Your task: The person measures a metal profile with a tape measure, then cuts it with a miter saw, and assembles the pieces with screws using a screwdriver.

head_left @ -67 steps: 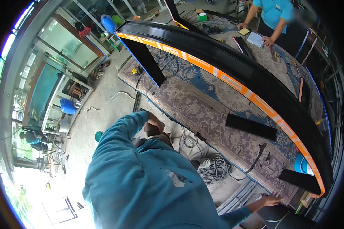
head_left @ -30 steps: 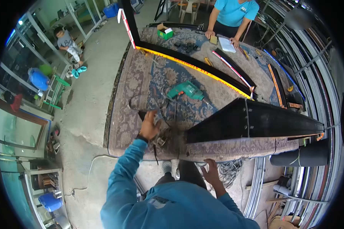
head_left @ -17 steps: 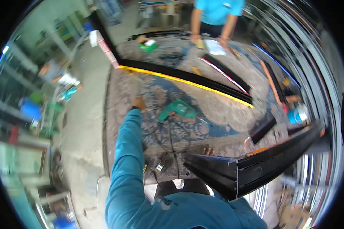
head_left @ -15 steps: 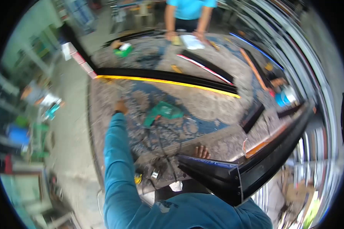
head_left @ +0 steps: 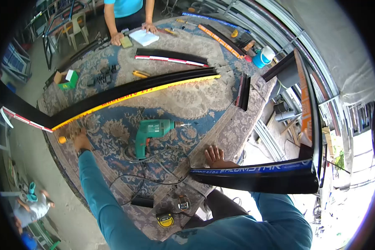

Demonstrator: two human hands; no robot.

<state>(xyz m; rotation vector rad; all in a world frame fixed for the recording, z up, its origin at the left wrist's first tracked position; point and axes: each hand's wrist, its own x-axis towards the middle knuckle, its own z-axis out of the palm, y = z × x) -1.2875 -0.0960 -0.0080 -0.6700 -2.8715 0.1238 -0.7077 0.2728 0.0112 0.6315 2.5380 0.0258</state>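
My left hand (head_left: 81, 141) is at the left edge of the carpet-covered table, its fingers curled beside a yellow-handled tool (head_left: 63, 139) that looks like a screwdriver; its shaft is hidden by the fingers. Just above lies a corner of black metal profiles, one bearing yellow tape (head_left: 133, 96). My right hand (head_left: 216, 156) rests flat on the table's near right part, fingers spread, holding nothing. A black profile with blue tape (head_left: 254, 177) crosses over my right forearm and joins an orange-taped profile (head_left: 303, 96). Between my hands lies a green power drill (head_left: 150, 135).
A tape measure (head_left: 165, 220) and the drill's cable (head_left: 154, 183) lie near my body. A green box (head_left: 67, 80) and a short black profile (head_left: 243, 92) are on the table. Across it, a person in a blue shirt (head_left: 129, 8) leans over white paper (head_left: 144, 37).
My view has swung to the right and steadied. My left hand has reached farther left, to the yellow-handled tool by the profile corner. My right hand stays on the table.
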